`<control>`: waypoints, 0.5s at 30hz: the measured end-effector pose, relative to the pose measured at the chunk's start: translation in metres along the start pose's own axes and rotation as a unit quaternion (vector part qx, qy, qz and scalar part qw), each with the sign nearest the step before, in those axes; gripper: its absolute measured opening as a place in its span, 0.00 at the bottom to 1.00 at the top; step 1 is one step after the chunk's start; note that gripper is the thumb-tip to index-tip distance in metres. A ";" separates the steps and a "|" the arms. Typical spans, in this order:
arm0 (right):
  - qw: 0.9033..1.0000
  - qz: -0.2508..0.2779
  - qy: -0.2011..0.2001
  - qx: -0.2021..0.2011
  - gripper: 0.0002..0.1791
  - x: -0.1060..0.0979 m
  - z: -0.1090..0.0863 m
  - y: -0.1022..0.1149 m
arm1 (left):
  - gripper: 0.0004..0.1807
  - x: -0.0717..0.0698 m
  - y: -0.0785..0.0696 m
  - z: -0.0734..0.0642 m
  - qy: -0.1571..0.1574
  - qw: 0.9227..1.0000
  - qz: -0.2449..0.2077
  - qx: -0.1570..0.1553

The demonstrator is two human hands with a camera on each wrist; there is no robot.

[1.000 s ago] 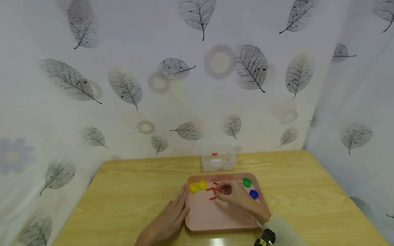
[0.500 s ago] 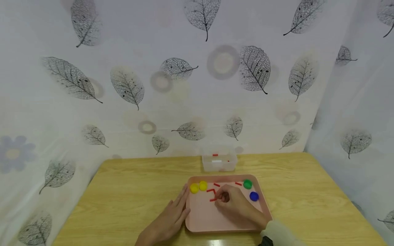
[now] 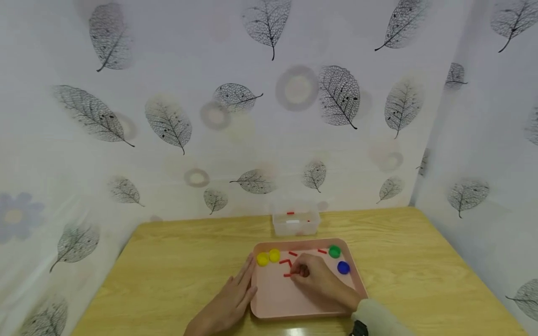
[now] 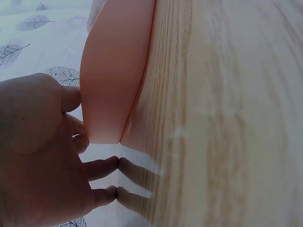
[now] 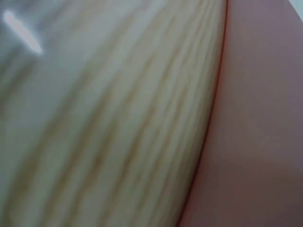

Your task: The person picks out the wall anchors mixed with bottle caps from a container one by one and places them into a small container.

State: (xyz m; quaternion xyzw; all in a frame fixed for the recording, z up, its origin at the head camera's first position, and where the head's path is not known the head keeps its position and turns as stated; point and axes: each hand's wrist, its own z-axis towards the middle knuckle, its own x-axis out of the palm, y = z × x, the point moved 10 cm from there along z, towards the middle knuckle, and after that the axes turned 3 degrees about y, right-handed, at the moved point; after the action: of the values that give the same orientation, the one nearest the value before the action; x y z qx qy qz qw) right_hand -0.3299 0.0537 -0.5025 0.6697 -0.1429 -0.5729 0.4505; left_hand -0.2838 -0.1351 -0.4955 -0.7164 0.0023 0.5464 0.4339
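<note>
My left hand (image 3: 231, 296) lies along the left side of the pink tray (image 3: 277, 303), fingers extended against its rim. In the left wrist view, the thumb and fingers of that hand (image 4: 42, 146) touch the tray wall (image 4: 113, 71). Over the middle of the tray, my right hand (image 3: 317, 277) pinches at a short red stick (image 3: 290, 263) with thumb and forefinger, the tips covering part of it. Another red stick (image 3: 284, 261) meets its top end, and a lower red stick (image 3: 287, 275) runs up to the fingertips. The right wrist view shows only the tray's side and the table.
Two yellow caps (image 3: 268, 257) sit in the tray's back left, with a green cap (image 3: 334, 251) and a blue cap (image 3: 343, 267) at the right. Loose red sticks (image 3: 293, 254) lie near the back rim. Behind stands a clear box (image 3: 296, 228) with small pieces.
My right hand has shifted slightly toward the near side, from the upper part of the red sticks to the lower one. The left hand stays against the tray.
</note>
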 end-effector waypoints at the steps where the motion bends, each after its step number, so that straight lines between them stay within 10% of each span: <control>1: 1.000 0.000 0.002 -0.002 0.02 0.001 0.000 0.000 | 0.34 0.000 0.001 0.000 0.000 1.000 -0.001 -0.001; 15: 1.000 -0.001 0.006 0.000 0.02 0.004 -0.001 -0.003 | 0.35 0.002 0.003 0.000 0.007 1.000 0.000 -0.004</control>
State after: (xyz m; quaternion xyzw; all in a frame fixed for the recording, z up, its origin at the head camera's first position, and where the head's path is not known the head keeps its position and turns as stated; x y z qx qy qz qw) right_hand -0.3286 0.0525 -0.5072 0.6733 -0.1395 -0.5688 0.4513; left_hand -0.2848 -0.1360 -0.4990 -0.7220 0.0027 0.5413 0.4310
